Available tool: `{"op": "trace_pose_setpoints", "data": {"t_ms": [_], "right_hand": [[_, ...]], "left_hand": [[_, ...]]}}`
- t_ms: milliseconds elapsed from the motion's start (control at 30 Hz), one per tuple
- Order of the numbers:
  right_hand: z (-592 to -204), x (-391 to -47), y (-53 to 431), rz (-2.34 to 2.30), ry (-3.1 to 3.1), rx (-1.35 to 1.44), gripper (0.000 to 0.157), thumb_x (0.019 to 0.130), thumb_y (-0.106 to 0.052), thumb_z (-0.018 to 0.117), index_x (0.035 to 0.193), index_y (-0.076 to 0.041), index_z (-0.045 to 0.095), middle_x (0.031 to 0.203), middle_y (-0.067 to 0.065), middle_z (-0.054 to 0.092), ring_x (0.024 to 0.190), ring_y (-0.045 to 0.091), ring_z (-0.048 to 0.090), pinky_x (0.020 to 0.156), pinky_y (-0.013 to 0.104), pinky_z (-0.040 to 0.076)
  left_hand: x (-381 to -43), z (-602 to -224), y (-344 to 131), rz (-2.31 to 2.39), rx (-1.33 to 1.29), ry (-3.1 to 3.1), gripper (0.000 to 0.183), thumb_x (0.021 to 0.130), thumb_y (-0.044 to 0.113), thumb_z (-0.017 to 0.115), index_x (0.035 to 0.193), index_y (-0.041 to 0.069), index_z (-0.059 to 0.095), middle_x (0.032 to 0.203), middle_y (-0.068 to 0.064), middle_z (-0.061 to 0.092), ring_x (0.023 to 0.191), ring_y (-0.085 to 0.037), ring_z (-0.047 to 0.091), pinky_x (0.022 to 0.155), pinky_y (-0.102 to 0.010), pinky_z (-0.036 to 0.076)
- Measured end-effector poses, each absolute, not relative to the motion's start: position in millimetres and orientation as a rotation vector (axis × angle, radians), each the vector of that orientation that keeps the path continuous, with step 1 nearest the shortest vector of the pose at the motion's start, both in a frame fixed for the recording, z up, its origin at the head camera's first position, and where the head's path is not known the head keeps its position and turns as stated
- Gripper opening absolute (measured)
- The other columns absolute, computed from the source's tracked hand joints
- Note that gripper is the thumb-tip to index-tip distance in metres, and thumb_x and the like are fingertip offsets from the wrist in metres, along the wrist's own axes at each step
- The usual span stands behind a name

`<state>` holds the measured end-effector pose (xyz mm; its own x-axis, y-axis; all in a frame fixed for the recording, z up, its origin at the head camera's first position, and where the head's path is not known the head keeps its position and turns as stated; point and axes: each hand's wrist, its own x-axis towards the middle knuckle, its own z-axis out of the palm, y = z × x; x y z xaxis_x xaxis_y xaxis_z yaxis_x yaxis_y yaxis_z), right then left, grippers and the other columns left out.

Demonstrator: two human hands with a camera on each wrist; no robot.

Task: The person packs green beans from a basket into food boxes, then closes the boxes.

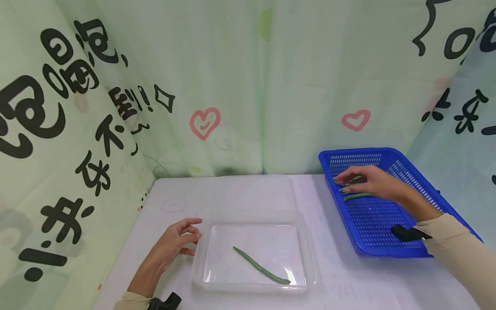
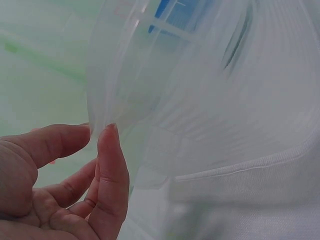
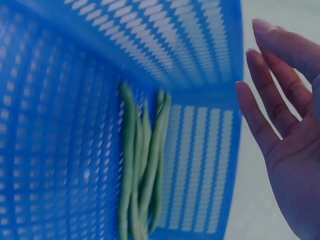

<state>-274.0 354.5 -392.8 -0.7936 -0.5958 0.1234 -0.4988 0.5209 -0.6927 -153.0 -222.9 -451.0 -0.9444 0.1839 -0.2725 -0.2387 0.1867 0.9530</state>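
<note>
One bean (image 1: pixel 260 267) lies right of the left grip (image 1: pixel 179 243), which pinches the clear container (image 1: pixel 308 258) by its rim; beneath the released right grip (image 1: pixel 370 181) lie several more beans (image 3: pixel 145 165) in a blue basket (image 1: pixel 381 232).

On my feed I have the L hand (image 1: pixel 182 239) at the left side of the clear tray (image 1: pixel 308 254), its rim btwn thumb & fingertip in a light pinch, other fingers bent. L forearm (image 1: pixel 145 275) angles up from the tray's near-left. My R hand (image 1: pixel 362 180) is well apart, off to the tray's far right, fingers pointing left, loosely curved & slightly parted per R-wrist cam, w/ a gap btwn thumb & fingers. R forearm (image 1: pixel 416 204) slants in from right of the tray.
</note>
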Motion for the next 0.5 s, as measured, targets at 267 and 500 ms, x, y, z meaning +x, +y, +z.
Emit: {"op": "trace_pose_setpoints", "data": {"t_ms": [267, 500], "right_hand": [[-408, -286, 379, -1.132, 2.679, -0.859, 0.032, 0.092, -0.009, 0.075, 0.123, -0.005, 0.069, 0.115, 0.02, 0.071, 0.105, 0.017, 0.069, 0.085, 0.015, 0.053], [-415, -294, 395, -1.112, 2.68, -0.741, 0.034, 0.092, -0.011, 0.075, 0.123, 0.001, 0.068, 0.116, 0.023, 0.07, 0.104, 0.018, 0.07, 0.083, 0.016, 0.054]], "left_hand": [[-153, -452, -222, 1.824, -0.038, 2.136, 0.058, 0.096, 0.015, 0.069, 0.146, -0.002, 0.046, 0.099, -0.003, 0.06, 0.087, -0.019, 0.061, 0.065, -0.033, 0.059], [-153, -452, -223, 1.822, -0.05, 2.138, 0.057, 0.096, 0.014, 0.069, 0.147, -0.001, 0.046, 0.099, -0.003, 0.06, 0.088, -0.02, 0.062, 0.066, -0.032, 0.059]]}}
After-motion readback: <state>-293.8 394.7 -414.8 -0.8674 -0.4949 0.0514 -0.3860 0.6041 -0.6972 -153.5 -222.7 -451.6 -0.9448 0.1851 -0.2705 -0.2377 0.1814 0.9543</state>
